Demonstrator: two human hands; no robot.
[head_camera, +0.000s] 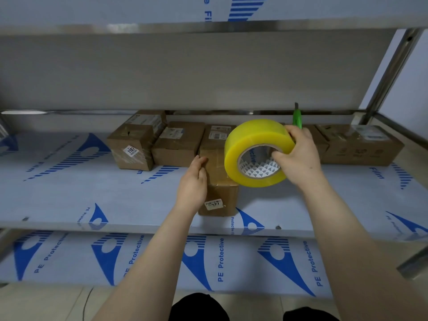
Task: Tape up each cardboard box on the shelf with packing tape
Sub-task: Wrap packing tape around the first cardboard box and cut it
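**Here, the yellow tape roll (254,137) hangs above the long box (221,195)**

The right hand (298,158) grips the roll, thumb hooked into its core and fingers wrapped over the outer rim, holding it above the long box's far end. A green utility knife (297,118) sticks up from behind that hand. The long box lies on the middle shelf (69,193), one end pointing toward the person. The left hand (193,181) rests flat against its left side, fingers straight. More cardboard boxes (178,147) line the back of the shelf.
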